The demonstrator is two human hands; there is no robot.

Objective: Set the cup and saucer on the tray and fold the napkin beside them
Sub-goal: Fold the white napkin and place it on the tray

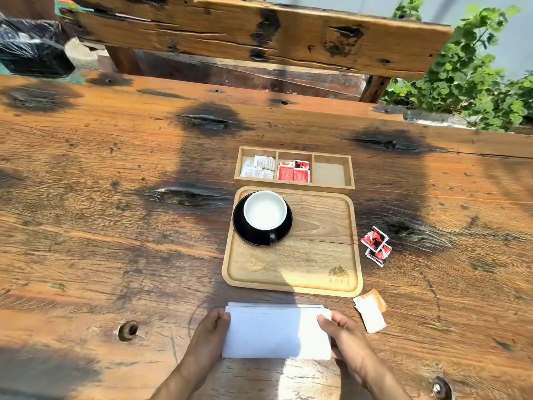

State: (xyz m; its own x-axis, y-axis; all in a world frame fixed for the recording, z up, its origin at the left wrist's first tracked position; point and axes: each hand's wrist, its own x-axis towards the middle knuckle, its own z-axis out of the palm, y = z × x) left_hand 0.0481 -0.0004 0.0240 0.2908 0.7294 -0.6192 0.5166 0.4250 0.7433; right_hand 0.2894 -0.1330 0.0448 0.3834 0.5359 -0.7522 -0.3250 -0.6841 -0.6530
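The left hand (212,332) pinches the left edge of the white napkin (277,332), which lies folded flat on the wooden table (101,226) at six o'clock from the tray (317,255). The right hand (344,332) grips the napkin's right edge, thumb on top. On the tray, at its ten o'clock corner, the white cup (265,209) sits on the black saucer (245,229) (handle toward the person). A divided box (294,168) of sachets lies at twelve o'clock from the tray; two red sachets (376,245) lie at three o'clock, a torn paper sachet (370,310) at five.
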